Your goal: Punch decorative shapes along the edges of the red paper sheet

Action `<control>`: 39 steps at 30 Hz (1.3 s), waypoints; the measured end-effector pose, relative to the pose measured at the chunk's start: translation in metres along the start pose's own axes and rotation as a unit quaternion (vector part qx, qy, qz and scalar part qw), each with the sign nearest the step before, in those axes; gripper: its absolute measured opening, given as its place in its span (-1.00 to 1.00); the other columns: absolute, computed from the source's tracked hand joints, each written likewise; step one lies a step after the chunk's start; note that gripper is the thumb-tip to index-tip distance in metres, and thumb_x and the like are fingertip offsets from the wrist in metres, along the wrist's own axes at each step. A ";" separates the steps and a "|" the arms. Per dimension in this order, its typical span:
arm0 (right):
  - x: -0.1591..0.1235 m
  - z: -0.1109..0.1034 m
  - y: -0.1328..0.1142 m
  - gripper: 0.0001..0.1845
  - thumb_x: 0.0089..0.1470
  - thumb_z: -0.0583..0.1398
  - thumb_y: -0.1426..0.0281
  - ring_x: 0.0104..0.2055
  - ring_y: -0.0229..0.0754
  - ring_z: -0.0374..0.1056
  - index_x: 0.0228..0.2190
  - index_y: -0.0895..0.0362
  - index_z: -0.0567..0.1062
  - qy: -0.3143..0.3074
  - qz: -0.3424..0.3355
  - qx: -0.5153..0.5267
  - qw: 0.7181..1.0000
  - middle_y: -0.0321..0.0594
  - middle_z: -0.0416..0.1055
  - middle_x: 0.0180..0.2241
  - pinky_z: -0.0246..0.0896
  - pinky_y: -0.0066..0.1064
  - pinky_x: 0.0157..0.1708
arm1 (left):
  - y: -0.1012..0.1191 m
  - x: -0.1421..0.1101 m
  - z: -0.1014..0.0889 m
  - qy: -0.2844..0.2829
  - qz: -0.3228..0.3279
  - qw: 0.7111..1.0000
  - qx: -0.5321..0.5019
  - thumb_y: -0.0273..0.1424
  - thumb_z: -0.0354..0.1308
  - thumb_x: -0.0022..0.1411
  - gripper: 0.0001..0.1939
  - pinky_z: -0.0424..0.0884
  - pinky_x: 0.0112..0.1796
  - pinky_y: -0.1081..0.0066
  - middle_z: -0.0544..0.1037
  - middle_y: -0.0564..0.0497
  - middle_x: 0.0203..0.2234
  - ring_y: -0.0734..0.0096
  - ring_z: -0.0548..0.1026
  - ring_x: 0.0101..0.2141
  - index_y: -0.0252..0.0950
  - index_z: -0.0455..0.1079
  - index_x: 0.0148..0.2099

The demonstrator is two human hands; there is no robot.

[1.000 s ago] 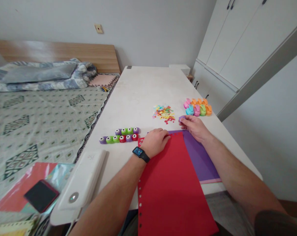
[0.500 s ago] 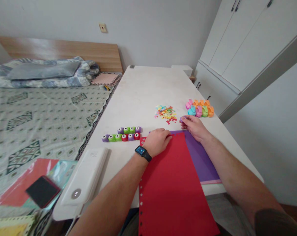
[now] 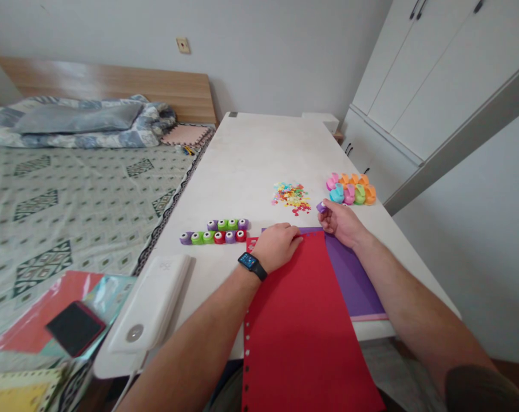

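A sheet of red paper (image 3: 302, 320) lies lengthwise before me, with small punched holes along its left and far edges. My left hand (image 3: 276, 246), wearing a black watch, rests on its far end with fingers curled and closed on the paper. Purple paper (image 3: 356, 280) shows from underneath, to the right. A small purple craft punch (image 3: 322, 207) is pinched between the thumb and fingers of my right hand (image 3: 343, 222), raised just beyond the purple paper. Punched paper confetti (image 3: 292, 197) in several colours is piled left of that hand.
Purple, green and red punches (image 3: 214, 236) stand in two rows at left. Bright orange, pink, blue and green punches (image 3: 349, 193) sit at right. A white device (image 3: 151, 303) with a cable occupies the near left corner; a phone (image 3: 75, 328) lies on the bed beside it.
My right hand has turned slightly and lifted the purple punch a little, so more of it shows. My left hand stays on the red paper. The view has shifted slightly.
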State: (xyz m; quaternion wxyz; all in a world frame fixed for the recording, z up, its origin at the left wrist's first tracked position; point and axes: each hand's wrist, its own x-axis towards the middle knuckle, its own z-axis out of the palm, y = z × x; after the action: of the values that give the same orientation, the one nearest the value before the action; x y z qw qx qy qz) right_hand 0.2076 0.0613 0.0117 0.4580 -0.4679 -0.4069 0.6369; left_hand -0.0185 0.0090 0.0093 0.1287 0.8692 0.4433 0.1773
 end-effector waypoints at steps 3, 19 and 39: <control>0.001 0.001 -0.003 -0.63 0.07 0.31 0.06 -0.68 -0.37 0.10 -0.43 0.10 0.42 -0.010 0.013 -0.002 1.000 -0.34 0.40 -0.59 -0.19 -0.51 -0.73 | 0.000 0.000 0.000 -0.003 0.000 1.000 -0.002 -0.27 0.02 0.46 -0.72 0.43 -0.14 0.29 0.58 -0.11 -0.26 0.22 0.54 -0.21 -0.25 0.52 -0.10; 0.027 0.013 -0.006 -0.60 0.10 0.29 0.09 -0.75 -0.40 -0.02 -0.52 0.08 0.32 0.010 -0.024 -0.115 0.993 -0.42 0.21 -0.71 -0.25 -0.52 -0.78 | 0.002 0.000 -0.003 -0.011 0.003 1.000 0.010 -0.27 -0.01 0.47 -0.71 0.43 -0.11 0.28 0.58 -0.11 -0.25 0.21 0.55 -0.18 -0.26 0.51 -0.10; -0.001 -0.011 -0.027 -0.62 0.09 0.33 0.05 -0.60 -0.32 0.27 -0.35 0.09 0.44 0.012 -0.035 -0.121 0.992 -0.29 0.43 -0.54 0.01 -0.52 -0.72 | -0.001 -0.001 0.001 0.006 0.011 1.000 -0.003 -0.27 0.00 0.47 -0.71 0.44 -0.12 0.28 0.58 -0.09 -0.26 0.22 0.54 -0.20 -0.26 0.51 -0.10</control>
State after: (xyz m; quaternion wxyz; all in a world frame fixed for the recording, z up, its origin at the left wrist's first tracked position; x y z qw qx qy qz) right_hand 0.2242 0.0683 0.0346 0.4250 -0.5131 -0.4918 0.5606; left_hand -0.0193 0.0087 0.0078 0.1269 0.8726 0.4337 0.1853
